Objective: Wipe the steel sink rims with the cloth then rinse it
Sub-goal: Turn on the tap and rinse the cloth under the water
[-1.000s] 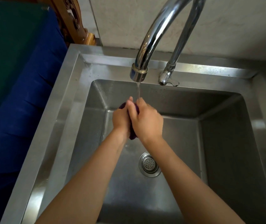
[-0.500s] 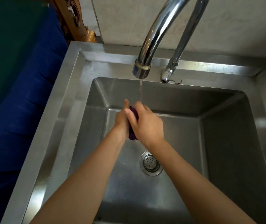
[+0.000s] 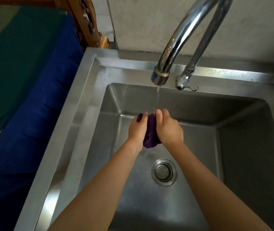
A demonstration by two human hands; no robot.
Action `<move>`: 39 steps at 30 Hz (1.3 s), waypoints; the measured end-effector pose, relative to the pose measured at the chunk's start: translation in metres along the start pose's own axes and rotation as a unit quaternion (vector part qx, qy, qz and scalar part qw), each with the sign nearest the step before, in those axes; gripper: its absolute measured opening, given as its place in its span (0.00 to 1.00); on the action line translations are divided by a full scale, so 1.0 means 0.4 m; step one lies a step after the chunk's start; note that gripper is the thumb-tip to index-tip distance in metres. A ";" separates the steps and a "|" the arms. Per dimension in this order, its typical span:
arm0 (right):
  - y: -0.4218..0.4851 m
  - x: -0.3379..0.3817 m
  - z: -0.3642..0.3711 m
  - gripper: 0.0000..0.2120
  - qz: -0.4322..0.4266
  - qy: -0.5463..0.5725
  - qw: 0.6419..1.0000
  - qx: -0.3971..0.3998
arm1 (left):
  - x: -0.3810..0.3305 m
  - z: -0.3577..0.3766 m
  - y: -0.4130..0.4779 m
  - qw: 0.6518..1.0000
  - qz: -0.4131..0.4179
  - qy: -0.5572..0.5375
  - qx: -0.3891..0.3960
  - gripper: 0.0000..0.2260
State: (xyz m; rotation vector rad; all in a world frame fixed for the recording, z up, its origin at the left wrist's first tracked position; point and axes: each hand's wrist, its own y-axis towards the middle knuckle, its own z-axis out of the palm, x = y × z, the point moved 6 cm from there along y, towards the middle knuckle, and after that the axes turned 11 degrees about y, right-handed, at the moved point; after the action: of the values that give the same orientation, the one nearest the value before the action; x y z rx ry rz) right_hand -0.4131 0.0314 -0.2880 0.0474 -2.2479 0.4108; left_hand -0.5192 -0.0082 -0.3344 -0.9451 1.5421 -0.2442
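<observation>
A bunched purple cloth (image 3: 151, 134) is pressed between my left hand (image 3: 137, 130) and my right hand (image 3: 168, 129), both closed on it over the middle of the steel sink (image 3: 89, 90). A thin stream of water falls from the chrome tap spout (image 3: 160, 77) onto the top of the cloth, between my fingertips. A bit of cloth sticks out past my left fingers. The sink's rims run along the left, back and right of the basin.
The round strainer drain (image 3: 164, 172) lies in the basin floor below my hands. The tap's base and small lever (image 3: 187, 80) stand on the back rim. Blue and green fabric (image 3: 24, 97) lies left of the sink, with carved wood (image 3: 89, 27) behind it.
My hands have dropped a little further below the spout and parted slightly, so more of the purple cloth shows between them. The water keeps running.
</observation>
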 end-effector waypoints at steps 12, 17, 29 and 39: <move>0.041 0.115 0.021 0.21 -0.056 -0.091 0.993 -0.050 | 0.035 0.062 -0.016 0.968 -0.100 -0.189 0.134 0.16; 0.082 0.004 0.041 0.18 0.060 -0.030 0.998 0.014 | 0.084 0.048 0.005 0.990 -0.076 -0.108 0.049 0.14; 0.065 -0.159 0.079 0.13 0.112 0.312 0.942 0.052 | 0.121 0.044 0.121 0.986 -0.055 -0.138 0.072 0.30; 0.061 0.019 0.054 0.20 -0.031 -0.074 0.995 -0.054 | 0.101 0.133 0.064 0.959 -0.107 -0.184 0.188 0.15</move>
State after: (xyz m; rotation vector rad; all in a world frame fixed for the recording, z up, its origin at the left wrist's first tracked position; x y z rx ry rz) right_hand -0.4384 0.0485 -0.3020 0.0927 -2.4040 0.2597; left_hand -0.4783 0.0001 -0.3926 -0.7985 1.0056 -0.4713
